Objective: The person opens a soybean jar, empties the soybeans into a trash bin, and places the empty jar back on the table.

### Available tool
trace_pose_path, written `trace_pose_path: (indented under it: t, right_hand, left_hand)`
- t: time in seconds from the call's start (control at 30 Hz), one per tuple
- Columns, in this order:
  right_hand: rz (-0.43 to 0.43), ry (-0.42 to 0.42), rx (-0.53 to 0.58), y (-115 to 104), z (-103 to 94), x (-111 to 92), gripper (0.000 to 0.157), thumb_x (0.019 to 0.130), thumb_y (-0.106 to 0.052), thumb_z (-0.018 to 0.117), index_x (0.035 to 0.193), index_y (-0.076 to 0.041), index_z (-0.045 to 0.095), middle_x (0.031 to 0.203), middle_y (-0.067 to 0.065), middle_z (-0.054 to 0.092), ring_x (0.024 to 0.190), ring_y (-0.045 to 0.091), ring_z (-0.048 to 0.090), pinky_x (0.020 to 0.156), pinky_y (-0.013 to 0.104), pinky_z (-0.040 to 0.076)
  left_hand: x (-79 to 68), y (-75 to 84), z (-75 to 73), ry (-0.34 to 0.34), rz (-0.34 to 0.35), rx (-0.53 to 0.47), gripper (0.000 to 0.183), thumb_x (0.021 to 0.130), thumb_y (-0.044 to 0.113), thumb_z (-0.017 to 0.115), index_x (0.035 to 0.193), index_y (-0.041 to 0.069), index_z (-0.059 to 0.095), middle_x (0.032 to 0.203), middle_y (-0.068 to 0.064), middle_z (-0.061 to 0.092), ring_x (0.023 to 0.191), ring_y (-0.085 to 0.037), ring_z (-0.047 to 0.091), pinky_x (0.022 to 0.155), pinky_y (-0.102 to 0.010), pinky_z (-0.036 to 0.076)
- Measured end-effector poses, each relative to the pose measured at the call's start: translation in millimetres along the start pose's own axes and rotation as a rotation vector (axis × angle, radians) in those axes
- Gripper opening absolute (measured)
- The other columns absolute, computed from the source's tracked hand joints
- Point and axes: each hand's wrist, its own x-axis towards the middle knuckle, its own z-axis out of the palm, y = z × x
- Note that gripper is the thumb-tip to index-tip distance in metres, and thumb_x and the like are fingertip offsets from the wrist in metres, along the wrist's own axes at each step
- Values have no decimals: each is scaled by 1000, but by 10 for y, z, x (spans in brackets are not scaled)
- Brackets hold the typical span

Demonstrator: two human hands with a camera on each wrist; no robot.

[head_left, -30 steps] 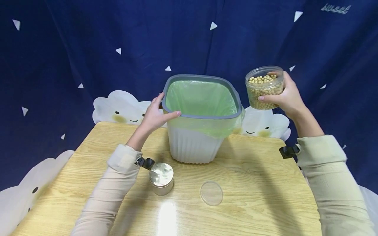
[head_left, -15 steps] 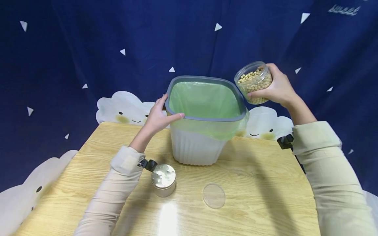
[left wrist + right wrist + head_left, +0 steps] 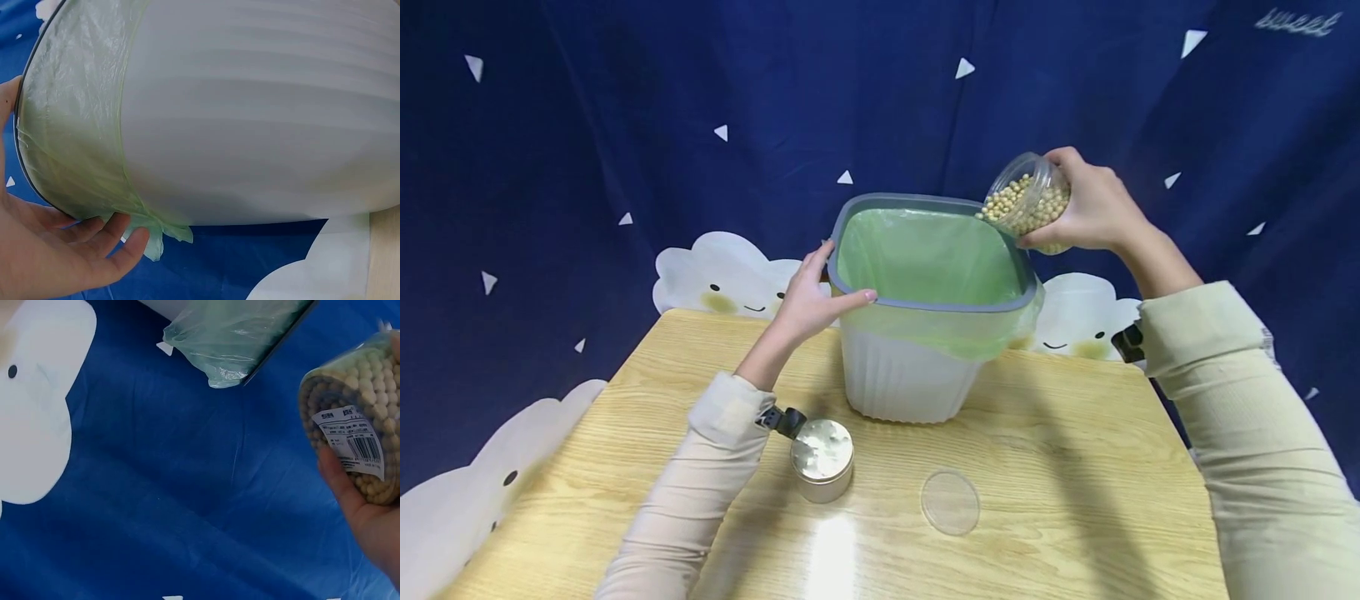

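A white ribbed trash bin (image 3: 910, 375) with a grey rim stands on the table, lined with a green bag (image 3: 925, 250). My left hand (image 3: 808, 304) grips its near left corner, thumb along the front of the rim and fingers round the side. My right hand (image 3: 1093, 204) holds a clear plastic jar (image 3: 1033, 196) of soybeans (image 3: 1007, 200) at the bin's right rim. The jar tilts left, and its mouth faces into the bin. The beans lie at the jar's lip. In the right wrist view, a barcode label (image 3: 353, 440) shows on the jar's base.
On the wooden table (image 3: 1045, 517), a small tin (image 3: 822, 462) with a silvery top stands near the left forearm. A clear round lid (image 3: 951, 502) lies flat right of it. Behind the table hangs a dark blue curtain (image 3: 760, 92), with white cloud cutouts (image 3: 715, 275) along the edge.
My right hand has brought the jar left and slightly up to the bin's right rim, tipping it from nearly upright to steeply tilted. The left hand keeps its grip on the bin.
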Motion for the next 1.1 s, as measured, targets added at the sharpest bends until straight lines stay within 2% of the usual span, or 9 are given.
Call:
trace_pose_path:
  t: [0.53,0.77,1.1]
  right_hand:
    - [-102,-52,-176,-77,-11,91,92,53,-33,84,128,-4,39,108,22,52,93,39,49,77,55,38]
    - [-163,-50,-217,-91,-24,103,87,52,-32,85,123,-5,42,103,20,53,89,37,50,74,54,40]
    - [-186,-64,-264,-155,-50,110,91,52,-32,85,126,-4,40,103,23,52,89,40,50,75,54,39]
  left_hand:
    - [-6,-9,13,7,0,-16,98,70,42,74,146,11,19,141,-9,30,116,-24,40,95,-43,36]
    - [-5,-4,6,7,-5,-18,98,71,42,74,146,12,19,141,-8,29,116,-23,40,95,-43,36]
    - [0,-14,15,17,9,-7,97,71,41,74,146,11,20,141,-10,30,117,-24,41,96,-43,35]
